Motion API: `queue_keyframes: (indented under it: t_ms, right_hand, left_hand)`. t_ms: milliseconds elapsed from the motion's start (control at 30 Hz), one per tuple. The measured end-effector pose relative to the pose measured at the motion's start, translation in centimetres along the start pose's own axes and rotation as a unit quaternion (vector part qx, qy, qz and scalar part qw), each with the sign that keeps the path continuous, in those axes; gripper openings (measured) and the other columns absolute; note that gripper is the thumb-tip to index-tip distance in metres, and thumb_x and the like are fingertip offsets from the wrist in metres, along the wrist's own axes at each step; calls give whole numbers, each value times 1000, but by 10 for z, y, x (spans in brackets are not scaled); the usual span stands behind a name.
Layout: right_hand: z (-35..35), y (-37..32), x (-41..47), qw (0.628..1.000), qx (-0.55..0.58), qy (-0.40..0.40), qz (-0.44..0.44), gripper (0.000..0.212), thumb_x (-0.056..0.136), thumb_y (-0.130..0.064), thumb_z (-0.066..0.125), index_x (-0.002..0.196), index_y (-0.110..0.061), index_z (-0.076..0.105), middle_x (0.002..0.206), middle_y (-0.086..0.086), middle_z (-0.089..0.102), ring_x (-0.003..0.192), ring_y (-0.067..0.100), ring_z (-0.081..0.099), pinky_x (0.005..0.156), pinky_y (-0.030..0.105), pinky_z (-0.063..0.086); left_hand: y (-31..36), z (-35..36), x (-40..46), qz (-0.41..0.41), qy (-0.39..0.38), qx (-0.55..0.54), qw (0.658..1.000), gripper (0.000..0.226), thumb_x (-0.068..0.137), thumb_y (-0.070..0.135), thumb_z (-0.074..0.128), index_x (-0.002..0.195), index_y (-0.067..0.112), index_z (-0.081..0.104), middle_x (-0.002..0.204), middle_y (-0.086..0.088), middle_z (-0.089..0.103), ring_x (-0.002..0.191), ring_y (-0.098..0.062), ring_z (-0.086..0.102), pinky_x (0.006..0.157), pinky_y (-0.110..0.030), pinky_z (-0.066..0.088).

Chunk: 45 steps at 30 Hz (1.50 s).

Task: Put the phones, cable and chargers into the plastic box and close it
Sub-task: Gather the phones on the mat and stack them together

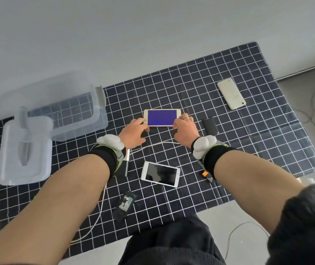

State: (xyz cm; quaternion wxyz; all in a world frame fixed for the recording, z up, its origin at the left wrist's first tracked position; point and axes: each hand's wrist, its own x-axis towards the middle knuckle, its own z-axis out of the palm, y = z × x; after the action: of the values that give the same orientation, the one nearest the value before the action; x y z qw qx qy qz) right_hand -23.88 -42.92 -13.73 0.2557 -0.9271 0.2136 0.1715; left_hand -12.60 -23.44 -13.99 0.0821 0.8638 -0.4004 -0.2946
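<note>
A phone with a lit blue screen (162, 117) lies in the middle of the checked cloth. My left hand (133, 133) pinches its left end and my right hand (185, 131) pinches its right end. A white phone with a dark screen (160, 174) lies nearer to me. A third phone, face down and pale (231, 93), lies at the far right. A white cable (99, 213) runs from under my hands down past my left forearm. A black charger (210, 125) sits right of my right hand. The clear plastic box (80, 119) stands open at the left, its lid (23, 153) beside it.
A dark checked cloth (248, 131) covers the floor. A small dark plug-like item (125, 202) lies near the front edge. A silver and black stick (126, 165) lies by my left wrist. An orange and grey object (207, 175) shows under my right wrist. Grey wall behind.
</note>
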Motion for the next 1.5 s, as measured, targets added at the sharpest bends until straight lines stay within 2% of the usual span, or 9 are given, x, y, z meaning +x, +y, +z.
queue_keyframes:
  t_ms: [133, 300, 433, 533, 733, 867, 967, 1200, 1500]
  right_hand:
    - [18, -8, -45, 1000, -3, -4, 24, 33, 80, -3, 61, 112, -9, 60, 131, 11, 42, 120, 33, 41, 97, 40, 44]
    - [49, -7, -91, 997, -23, -57, 38, 50, 77, -14, 69, 124, -14, 54, 136, 12, 40, 124, 34, 41, 99, 45, 45]
    - [75, -3, -123, 992, -60, -98, 47, 74, 68, -28, 82, 132, -17, 46, 138, 10, 38, 126, 35, 39, 100, 46, 44]
    - [92, 5, -136, 993, -66, -84, 47, 84, 64, -32, 87, 134, -19, 41, 139, 11, 37, 126, 34, 38, 99, 45, 45]
    - [112, 12, -141, 998, -49, -18, 40, 81, 65, -29, 87, 131, -16, 43, 133, 10, 39, 120, 33, 42, 97, 41, 42]
    - [114, 16, -139, 999, -41, 0, 34, 67, 68, -25, 82, 125, -14, 49, 128, 8, 41, 115, 32, 46, 93, 39, 45]
    - [109, 13, -138, 999, -31, -6, 31, 64, 67, -22, 80, 124, -14, 50, 125, 7, 42, 113, 30, 46, 90, 38, 47]
    - [71, 6, -121, 1000, -7, 2, 15, 69, 66, -22, 82, 126, -14, 50, 124, 5, 43, 112, 28, 48, 88, 41, 51]
    - [12, 14, -35, 1000, -4, 28, -1, 68, 68, -21, 79, 130, -15, 50, 125, 4, 46, 114, 28, 48, 90, 42, 50]
  left_hand:
    - [8, 17, -40, 31, -15, 41, 999, 46, 83, 27, 72, 127, 17, 59, 149, -2, 38, 134, -26, 35, 106, -39, 36]
    - [17, 45, -75, 48, -51, 110, 991, 72, 79, 47, 72, 142, 22, 46, 151, 1, 35, 135, -24, 33, 109, -42, 27]
    - [19, 72, -99, 34, -53, 147, 987, 82, 76, 49, 73, 146, 22, 39, 149, 3, 36, 134, -23, 32, 106, -41, 25]
    - [17, 88, -106, 27, -39, 156, 987, 84, 77, 47, 73, 147, 21, 35, 146, 3, 38, 131, -24, 33, 105, -42, 27]
    - [21, 107, -106, -1, 5, 170, 985, 85, 79, 39, 74, 149, 19, 30, 144, 0, 38, 128, -27, 35, 103, -43, 29]
    - [24, 103, -99, 8, 5, 173, 985, 79, 77, 40, 76, 143, 20, 39, 136, 0, 42, 126, -26, 35, 101, -42, 28]
    - [22, 97, -98, 15, -2, 173, 985, 72, 74, 43, 75, 135, 21, 45, 131, 0, 44, 123, -25, 36, 97, -41, 29]
    - [23, 56, -84, 16, 30, 157, 987, 73, 67, 47, 73, 131, 24, 47, 126, 3, 46, 118, -22, 37, 95, -40, 29]
    - [24, -4, -8, -5, 53, 178, 983, 76, 72, 49, 70, 139, 24, 45, 134, 3, 50, 122, -24, 39, 98, -43, 28]
